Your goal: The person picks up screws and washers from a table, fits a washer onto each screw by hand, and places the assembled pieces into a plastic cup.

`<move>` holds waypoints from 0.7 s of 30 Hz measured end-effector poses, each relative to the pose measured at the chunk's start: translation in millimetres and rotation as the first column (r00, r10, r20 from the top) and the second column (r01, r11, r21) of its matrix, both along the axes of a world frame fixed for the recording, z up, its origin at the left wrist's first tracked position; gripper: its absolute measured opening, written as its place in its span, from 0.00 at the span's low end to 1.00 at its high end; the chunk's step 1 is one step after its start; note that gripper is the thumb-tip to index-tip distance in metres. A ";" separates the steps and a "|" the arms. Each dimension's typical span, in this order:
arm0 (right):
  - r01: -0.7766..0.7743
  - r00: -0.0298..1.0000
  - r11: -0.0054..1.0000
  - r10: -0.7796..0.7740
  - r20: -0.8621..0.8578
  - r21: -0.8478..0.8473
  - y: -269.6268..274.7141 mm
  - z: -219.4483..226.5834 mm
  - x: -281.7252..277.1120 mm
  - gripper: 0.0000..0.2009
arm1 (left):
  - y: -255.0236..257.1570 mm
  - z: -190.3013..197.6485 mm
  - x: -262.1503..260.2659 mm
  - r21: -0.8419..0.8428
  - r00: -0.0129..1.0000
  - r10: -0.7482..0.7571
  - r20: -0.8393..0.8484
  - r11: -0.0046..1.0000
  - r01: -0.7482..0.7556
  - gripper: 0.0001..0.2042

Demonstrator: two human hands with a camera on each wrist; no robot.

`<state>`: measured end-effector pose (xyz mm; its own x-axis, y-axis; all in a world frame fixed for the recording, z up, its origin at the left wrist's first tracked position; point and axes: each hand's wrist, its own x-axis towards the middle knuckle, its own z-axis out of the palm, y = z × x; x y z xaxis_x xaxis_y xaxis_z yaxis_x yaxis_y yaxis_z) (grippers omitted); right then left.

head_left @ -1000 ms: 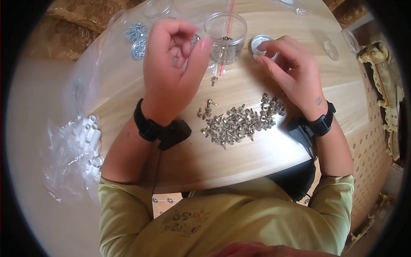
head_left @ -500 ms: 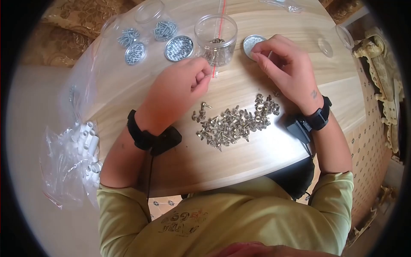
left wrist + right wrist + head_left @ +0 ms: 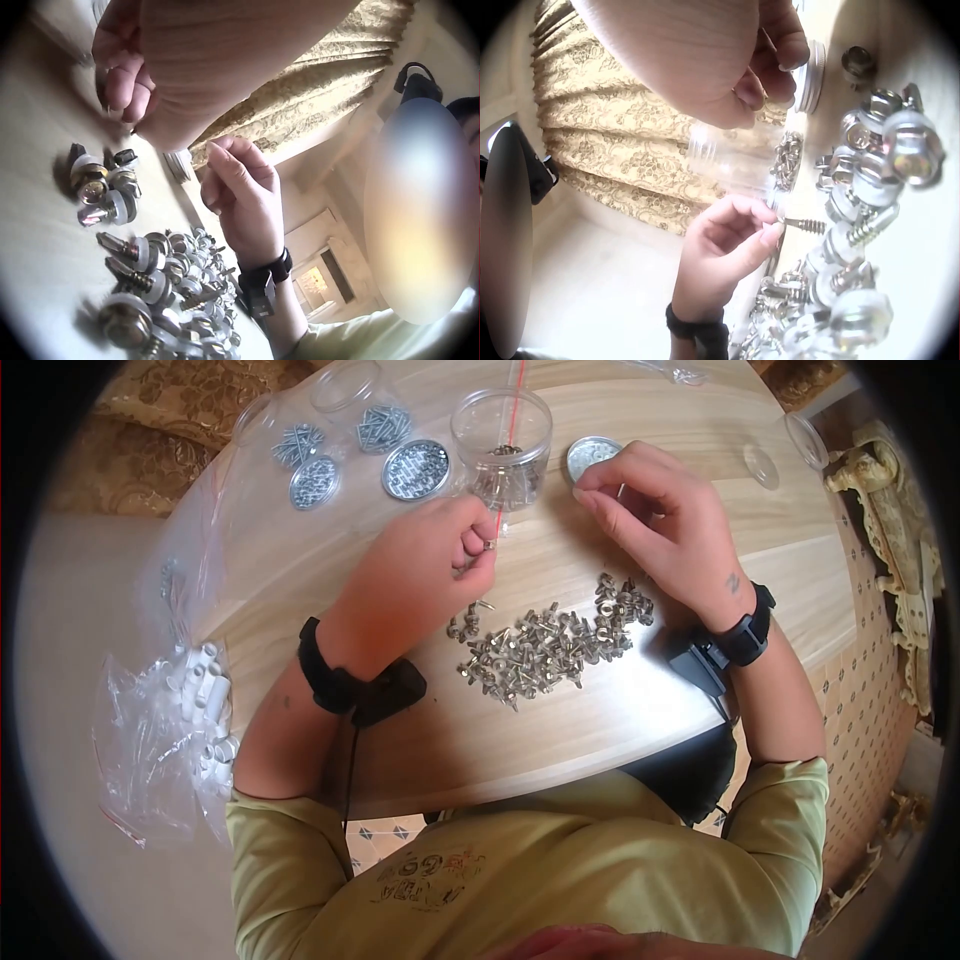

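Note:
Bent fingers of the left hand [image 3: 415, 575] pinch a screw, whose threaded shank [image 3: 808, 225] sticks out past the fingertips in the right wrist view. Just beyond that hand stands a clear jar [image 3: 520, 478] with screws inside. Beside a round lid [image 3: 590, 452] holding small pale pieces is the right hand [image 3: 665, 525], its thumb and forefinger bent towards each other; whether a small piece is between them cannot be told. Below both hands lies a pile of screws with washers [image 3: 545, 650], seen close up in the left wrist view.
At the back left are a lid of small metal parts [image 3: 416, 470], a smaller dish [image 3: 314, 482] and heaps of silver screws [image 3: 384, 428]. White tubes [image 3: 208, 690] lie in a plastic bag at far left; a clear disc [image 3: 761, 466] is at the right.
The left hand has come down and closed on a screw that lay on the table near the jar. The right hand's thumb and forefinger have drawn closer together beside the lid.

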<state>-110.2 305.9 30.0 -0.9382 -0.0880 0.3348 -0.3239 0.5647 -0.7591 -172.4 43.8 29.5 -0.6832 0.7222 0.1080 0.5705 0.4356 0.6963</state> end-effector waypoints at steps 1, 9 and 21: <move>-0.033 0.999 0.999 0.033 -0.008 0.001 0.0 -0.1 0.5 0.05 | 0.0 3.9 2.3 0.005 0.990 0.040 0.136 0.999 -0.041 0.05; -0.261 0.963 0.965 0.257 -0.084 -0.039 -13.4 4.9 10.4 0.17 | 10.5 13.8 8.4 0.341 0.695 -0.057 0.716 0.898 -0.277 0.09; -0.162 0.924 0.983 0.181 -0.338 0.086 -23.2 4.6 11.3 0.13 | 17.9 -0.6 24.3 0.389 0.558 -0.114 0.822 0.829 -0.402 0.13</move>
